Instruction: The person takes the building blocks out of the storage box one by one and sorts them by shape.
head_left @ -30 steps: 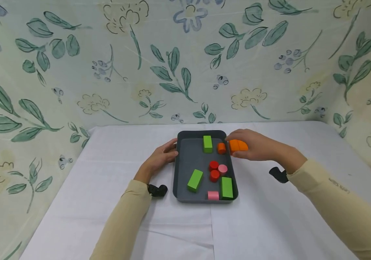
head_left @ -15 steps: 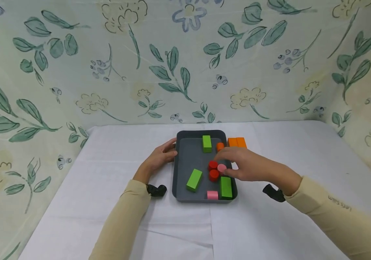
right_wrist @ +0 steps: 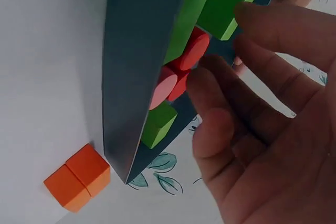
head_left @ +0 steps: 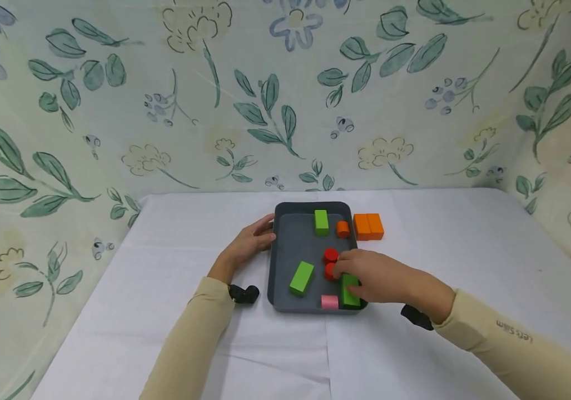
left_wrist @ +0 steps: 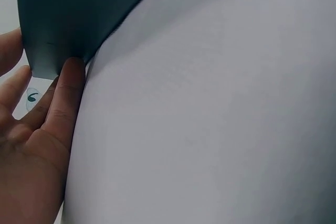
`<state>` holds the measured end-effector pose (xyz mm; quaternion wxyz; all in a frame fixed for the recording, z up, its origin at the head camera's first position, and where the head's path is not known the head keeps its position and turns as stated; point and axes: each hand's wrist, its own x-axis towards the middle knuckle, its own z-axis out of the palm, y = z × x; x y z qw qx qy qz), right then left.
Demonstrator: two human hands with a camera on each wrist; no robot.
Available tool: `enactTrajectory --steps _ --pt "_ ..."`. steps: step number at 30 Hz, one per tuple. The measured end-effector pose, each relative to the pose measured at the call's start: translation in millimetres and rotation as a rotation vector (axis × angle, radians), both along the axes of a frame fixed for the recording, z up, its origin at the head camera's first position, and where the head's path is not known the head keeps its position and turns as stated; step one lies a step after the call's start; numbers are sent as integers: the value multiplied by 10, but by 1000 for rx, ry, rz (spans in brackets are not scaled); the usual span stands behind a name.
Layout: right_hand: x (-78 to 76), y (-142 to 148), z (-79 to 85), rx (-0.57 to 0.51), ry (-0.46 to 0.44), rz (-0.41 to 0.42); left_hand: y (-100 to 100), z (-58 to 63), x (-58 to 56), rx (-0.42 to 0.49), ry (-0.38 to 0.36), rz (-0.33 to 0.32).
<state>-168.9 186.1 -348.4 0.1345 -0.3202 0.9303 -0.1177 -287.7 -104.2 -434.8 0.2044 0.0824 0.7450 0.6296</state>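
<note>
A dark grey tray (head_left: 290, 239) lies on the white cloth, and my left hand (head_left: 245, 244) touches its left side with extended fingers. Over the tray's near right part hovers my right hand (head_left: 380, 276), holding nothing, its fingers loosely bent. Directly below it is a green block (head_left: 350, 282), partly covered. Two red cylinders (head_left: 331, 255) stand by the fingertips. The pink cylinder (right_wrist: 164, 86) beside them shows in the right wrist view but is hidden in the head view. A second pink cylinder (head_left: 329, 301) lies at the near wall.
Two more green blocks (head_left: 302, 278) lie in the tray, one near the front and one at the back. An orange cylinder (head_left: 342, 229) sits by the right wall. Outside, two orange blocks (head_left: 368, 226) lie side by side on the cloth.
My right hand let go of the orange blocks outside the tray, then moved back over the tray and toward its near right corner. The left hand stayed at the tray's side.
</note>
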Motion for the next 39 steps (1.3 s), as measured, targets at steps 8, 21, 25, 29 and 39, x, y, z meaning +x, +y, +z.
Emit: enactTrajectory --steps 8,21,25,29,39 --pt "84 -94 -79 121 107 7 -18 -7 12 -16 -10 19" --pt "119 -135 -79 234 140 -59 -11 -1 -8 -15 7 14" --pt "95 -117 -85 208 131 -21 2 -21 -15 -10 3 11" --pt "46 -86 -133 172 97 -5 -1 -31 -14 -15 8 12" --pt "-36 87 -24 1 -41 -26 -10 -30 -5 9 -5 1"
